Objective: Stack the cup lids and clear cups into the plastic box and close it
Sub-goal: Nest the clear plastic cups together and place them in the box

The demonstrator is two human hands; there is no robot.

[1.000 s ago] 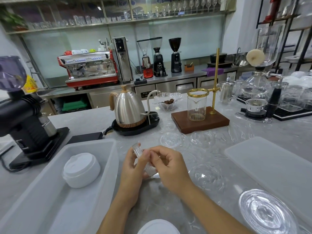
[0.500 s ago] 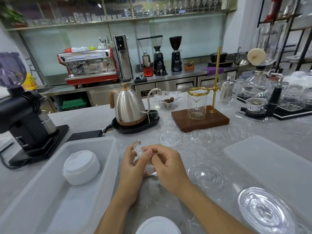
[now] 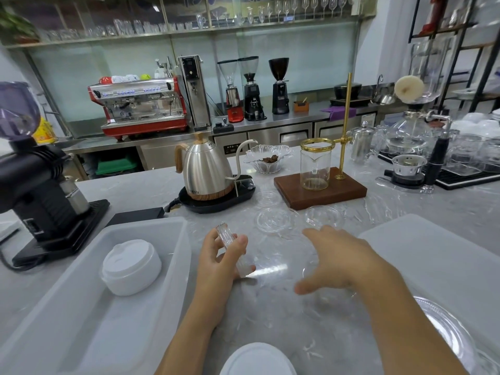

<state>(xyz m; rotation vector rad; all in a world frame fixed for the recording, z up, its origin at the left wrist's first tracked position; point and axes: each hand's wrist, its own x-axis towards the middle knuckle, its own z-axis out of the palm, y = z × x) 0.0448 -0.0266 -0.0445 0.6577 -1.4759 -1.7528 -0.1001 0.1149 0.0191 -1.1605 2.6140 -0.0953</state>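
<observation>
The left hand (image 3: 220,262) grips a small stack of clear lids (image 3: 234,249) on edge, between thumb and fingers, just right of the plastic box (image 3: 173,239) that sits toward the counter's (image 3: 151,185) near left corner. The stack's long axis runs tilted, its upper end leaning back and left toward the box, its lower end near the counter surface. The right hand (image 3: 341,262) is spread and empty, hovering over a clear lid (image 3: 308,269) lying flat on the counter, whose outline is hard to make out. The risk I judge likeliest: the thin, slick lids fan apart or slip from the pinch as another is added, since only fingertips hold the stack. The near-invisible plastic could also cause a mis-grab. A white lid stack (image 3: 131,266) already lies in the box; the box's cover (image 3: 438,255) waits at the right edge.
</observation>
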